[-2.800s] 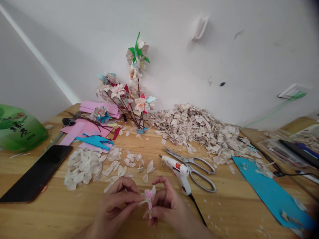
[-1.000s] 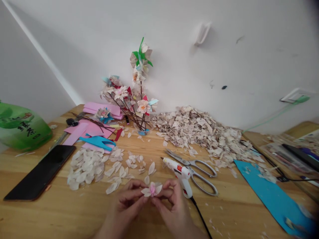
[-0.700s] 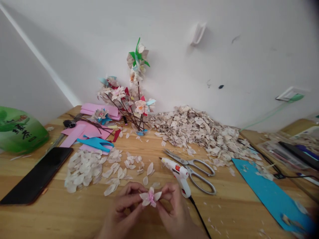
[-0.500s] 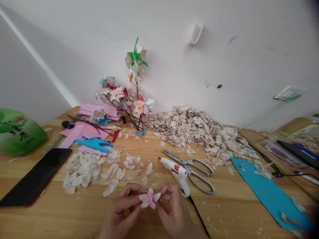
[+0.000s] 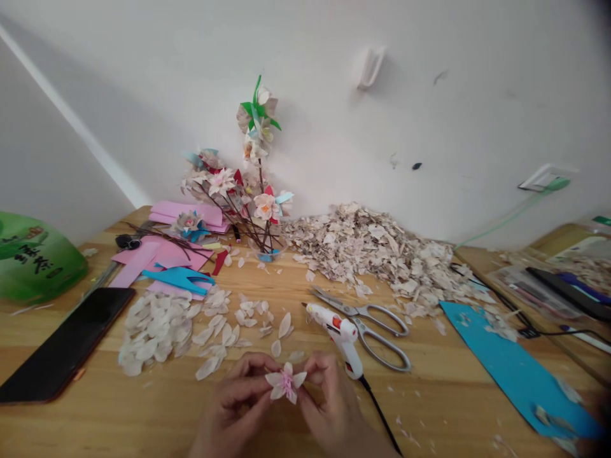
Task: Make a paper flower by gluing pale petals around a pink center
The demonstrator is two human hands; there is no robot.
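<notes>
Between my two hands, low in the middle of the view, is a small handmade flower [image 5: 287, 383] with pale petals and a pink centre. My left hand [image 5: 238, 401] pinches it from the left, fingers closed near the petal edges. From the right, my right hand [image 5: 329, 401] grips it between thumb and fingers. Any stem is hidden behind the flower and fingers. Just beyond my right hand lies a white glue gun [image 5: 340, 331], its nozzle pointing up and left. Scissors [image 5: 377, 327] with grey handles rest against its right side. Loose pale petals [image 5: 222, 331] lie beyond my left hand.
A petal heap [image 5: 157, 327] and a black phone [image 5: 71, 340] lie left, near a green bag [image 5: 41, 257]. Handmade flowers [image 5: 260, 184] stand in a clear cup. Dry flakes [image 5: 372, 251] pile along the wall. Blue paper [image 5: 510, 369] lies right; pink paper [image 5: 165, 251] lies back left.
The whole view has shifted slightly. My hands keep the same hold on the flower, with hardly any movement.
</notes>
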